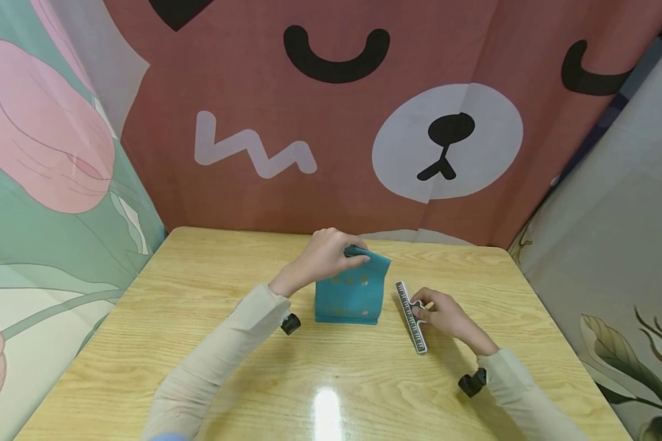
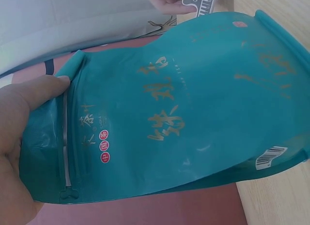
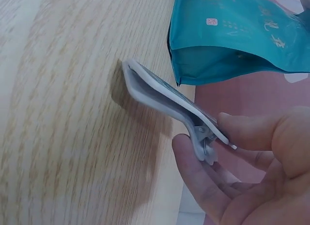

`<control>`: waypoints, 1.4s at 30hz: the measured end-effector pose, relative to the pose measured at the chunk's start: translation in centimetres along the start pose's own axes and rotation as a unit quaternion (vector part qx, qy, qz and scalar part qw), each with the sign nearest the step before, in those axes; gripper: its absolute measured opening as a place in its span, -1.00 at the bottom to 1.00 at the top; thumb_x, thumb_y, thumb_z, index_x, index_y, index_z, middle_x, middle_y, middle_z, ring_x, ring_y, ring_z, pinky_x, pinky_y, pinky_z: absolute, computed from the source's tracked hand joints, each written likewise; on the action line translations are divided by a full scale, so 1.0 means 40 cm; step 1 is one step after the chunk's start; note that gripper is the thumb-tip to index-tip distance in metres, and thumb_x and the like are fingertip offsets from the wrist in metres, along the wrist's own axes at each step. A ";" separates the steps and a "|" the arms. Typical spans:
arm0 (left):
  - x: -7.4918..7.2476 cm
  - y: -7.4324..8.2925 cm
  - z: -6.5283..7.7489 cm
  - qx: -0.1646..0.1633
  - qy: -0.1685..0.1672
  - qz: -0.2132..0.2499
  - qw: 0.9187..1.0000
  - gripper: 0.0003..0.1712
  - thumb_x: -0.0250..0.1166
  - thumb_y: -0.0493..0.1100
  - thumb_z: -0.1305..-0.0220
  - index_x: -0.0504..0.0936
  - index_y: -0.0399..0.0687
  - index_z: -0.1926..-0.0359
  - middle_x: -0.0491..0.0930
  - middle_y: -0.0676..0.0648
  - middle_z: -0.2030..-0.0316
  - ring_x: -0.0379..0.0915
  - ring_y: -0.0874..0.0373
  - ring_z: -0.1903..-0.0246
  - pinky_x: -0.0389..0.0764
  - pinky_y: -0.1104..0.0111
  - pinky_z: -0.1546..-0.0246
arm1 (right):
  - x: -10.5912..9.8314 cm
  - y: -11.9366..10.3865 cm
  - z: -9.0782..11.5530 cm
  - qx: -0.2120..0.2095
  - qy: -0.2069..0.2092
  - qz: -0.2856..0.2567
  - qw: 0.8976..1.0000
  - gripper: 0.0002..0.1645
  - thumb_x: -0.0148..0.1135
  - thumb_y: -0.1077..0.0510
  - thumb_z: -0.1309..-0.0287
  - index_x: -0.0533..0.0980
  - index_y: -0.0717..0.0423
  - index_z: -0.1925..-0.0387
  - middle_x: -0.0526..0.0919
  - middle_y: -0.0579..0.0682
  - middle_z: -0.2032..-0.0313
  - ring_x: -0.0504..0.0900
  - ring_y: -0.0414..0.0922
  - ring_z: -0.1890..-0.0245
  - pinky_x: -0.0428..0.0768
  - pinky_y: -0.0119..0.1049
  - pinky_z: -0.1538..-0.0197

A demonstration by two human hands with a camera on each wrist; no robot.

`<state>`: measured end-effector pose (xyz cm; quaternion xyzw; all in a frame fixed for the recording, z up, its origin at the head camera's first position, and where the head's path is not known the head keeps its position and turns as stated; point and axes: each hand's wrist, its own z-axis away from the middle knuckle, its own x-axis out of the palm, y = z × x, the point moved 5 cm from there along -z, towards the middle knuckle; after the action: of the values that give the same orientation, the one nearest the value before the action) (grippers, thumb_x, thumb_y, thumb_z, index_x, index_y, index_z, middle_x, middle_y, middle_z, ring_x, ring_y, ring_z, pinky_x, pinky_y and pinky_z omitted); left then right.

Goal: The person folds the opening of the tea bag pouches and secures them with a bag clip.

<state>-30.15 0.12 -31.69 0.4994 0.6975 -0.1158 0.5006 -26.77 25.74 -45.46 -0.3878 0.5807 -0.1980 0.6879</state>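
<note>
A teal tea bag [image 1: 350,297] with gold lettering stands upright on the table. My left hand [image 1: 331,254] grips its folded top edge; in the left wrist view the thumb presses on the fold of the bag [image 2: 164,113]. To the right of the bag, my right hand [image 1: 441,312] pinches a sealing clip [image 1: 410,318] with a piano-key pattern by its handles. In the right wrist view, the clip [image 3: 164,99] is seen side-on, its long jaws lying together or nearly so, close to the tabletop and apart from the bag.
The light wood table [image 1: 243,380] runs back to a curtain [image 1: 342,202] with a cartoon bear. Patterned fabric hangs along the left and right sides. Each wrist carries a small black camera [image 1: 290,323].
</note>
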 end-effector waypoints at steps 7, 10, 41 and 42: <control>-0.001 -0.001 0.001 -0.003 0.000 -0.005 1.000 -0.81 0.40 -0.05 -0.28 0.79 0.02 0.15 0.73 0.11 0.37 0.32 0.42 0.73 0.21 0.44 0.68 | -0.003 -0.010 -0.001 -0.005 0.008 -0.006 1.000 -0.83 0.15 0.36 -0.35 0.55 0.27 0.06 0.51 0.20 0.19 0.60 0.02 0.38 0.69 -0.18 0.30; -0.001 -0.001 0.001 -0.002 -0.002 -0.005 1.000 -0.81 0.40 -0.05 -0.28 0.79 0.02 0.14 0.73 0.10 0.37 0.32 0.41 0.74 0.21 0.44 0.69 | -0.004 -0.015 0.001 -0.007 0.014 -0.004 1.000 -0.84 0.15 0.36 -0.35 0.55 0.28 0.07 0.51 0.18 0.21 0.61 0.05 0.39 0.69 -0.18 0.30; 0.001 0.001 0.000 -0.004 0.002 -0.008 1.000 -0.81 0.41 -0.06 -0.27 0.79 0.02 0.15 0.73 0.10 0.36 0.37 0.45 0.69 0.27 0.45 0.67 | -0.040 -0.093 0.024 -0.045 0.097 0.142 0.984 -0.65 0.37 0.27 -0.20 0.60 0.37 0.01 0.64 0.09 0.26 0.62 -0.04 0.32 0.59 -0.08 0.25; 0.001 0.001 0.000 -0.004 0.001 -0.006 1.000 -0.81 0.41 -0.06 -0.27 0.79 0.02 0.15 0.73 0.09 0.36 0.37 0.45 0.68 0.28 0.45 0.67 | -0.040 -0.097 0.025 -0.049 0.102 0.143 0.983 -0.67 0.37 0.28 -0.19 0.60 0.36 0.03 0.64 0.07 0.27 0.61 -0.07 0.34 0.59 -0.10 0.27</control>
<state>-30.13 0.18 -31.71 0.4930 0.7018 -0.1155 0.5011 -25.53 24.79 -41.45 -0.3114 0.7064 -0.1073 0.6265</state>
